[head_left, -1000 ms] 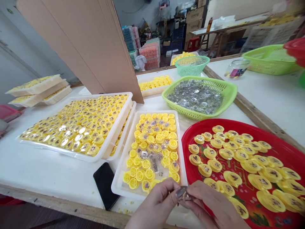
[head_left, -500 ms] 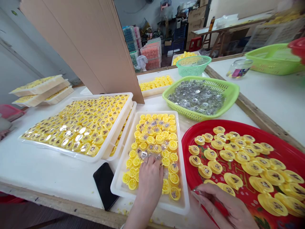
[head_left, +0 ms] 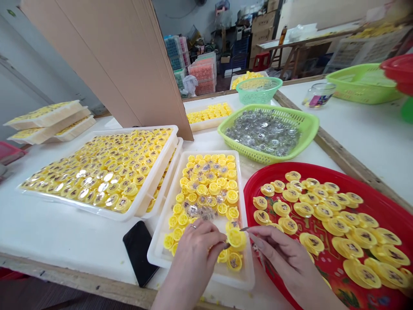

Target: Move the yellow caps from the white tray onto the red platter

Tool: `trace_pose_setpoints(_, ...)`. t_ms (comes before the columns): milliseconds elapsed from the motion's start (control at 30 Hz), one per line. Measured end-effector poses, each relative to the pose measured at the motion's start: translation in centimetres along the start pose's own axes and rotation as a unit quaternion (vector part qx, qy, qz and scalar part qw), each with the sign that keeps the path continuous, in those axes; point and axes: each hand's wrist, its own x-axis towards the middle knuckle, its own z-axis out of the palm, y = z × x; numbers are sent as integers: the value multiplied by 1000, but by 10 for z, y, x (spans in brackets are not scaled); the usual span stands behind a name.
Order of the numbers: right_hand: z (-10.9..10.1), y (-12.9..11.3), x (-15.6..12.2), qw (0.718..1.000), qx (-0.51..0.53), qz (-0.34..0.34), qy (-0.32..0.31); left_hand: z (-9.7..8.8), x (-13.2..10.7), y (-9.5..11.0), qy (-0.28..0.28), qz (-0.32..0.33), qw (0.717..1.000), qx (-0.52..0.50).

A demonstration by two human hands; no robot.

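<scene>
My left hand (head_left: 196, 252) hovers over the near end of a white tray (head_left: 158, 245) of loose yellow caps and pinches one yellow cap (head_left: 236, 238) between thumb and fingers. My right hand (head_left: 284, 260) is just to the right of it, fingers pinched on thin metal tweezers (head_left: 245, 229) whose tip points at that cap. The right hand lies over the near edge of a red tray (head_left: 380, 196) covered with several yellow caps laid flat.
A black phone (head_left: 138, 252) lies left of the small tray. A larger white tray (head_left: 97, 170) full of finished caps sits at the left, more stacked trays (head_left: 48, 120) behind. A green basket (head_left: 267, 131) of clear pieces, a smaller teal basket (head_left: 258, 88) and a cardboard sheet (head_left: 112, 56) stand farther back.
My left hand has drawn back from the middle of the small tray with a yellow cap in it. My right hand has moved up and left, bringing the tweezers to the cap.
</scene>
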Motion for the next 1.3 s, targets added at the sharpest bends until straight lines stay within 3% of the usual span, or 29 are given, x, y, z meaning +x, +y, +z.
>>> trace_pose_setpoints(133,1,0,2,999,-37,-28,-12,-8,-3,15,-41,37,998,5)
trace_pose_setpoints(300,-7,-4,0,982,-141,-120,-39,-12,-3,23,-76,79,993,53)
trace_pose_setpoints(500,-4,-5,0,981,-163,-87,-53,-11,-3,25,-85,117,988,49)
trace_pose_setpoints(633,2,-1,2,998,-29,-27,-48,-11,0,26,-83,91,992,1)
trace_pose_setpoints(767,5,-1,4,988,137,61,-22,-10,1,25,-33,106,993,-52)
trace_pose_setpoints(933,7,-4,2,970,210,114,-35,-6,-1,20,22,161,983,-84)
trace_pose_setpoints(1033,9,-6,-1,963,243,107,-40,0,-3,16,53,177,975,-124)
trace_pose_setpoints(1100,11,-9,-2,965,244,95,-2,10,-4,15,83,171,966,-172)
trace_pose_setpoints(1200,18,-11,-3,964,244,66,81,37,-7,22,125,105,940,-299)
trace_pose_setpoints(1233,21,-11,-4,962,245,47,111,49,-8,27,138,89,921,-354)
trace_pose_setpoints(1300,27,-11,-6,959,234,6,163,70,-10,41,137,71,853,-499)
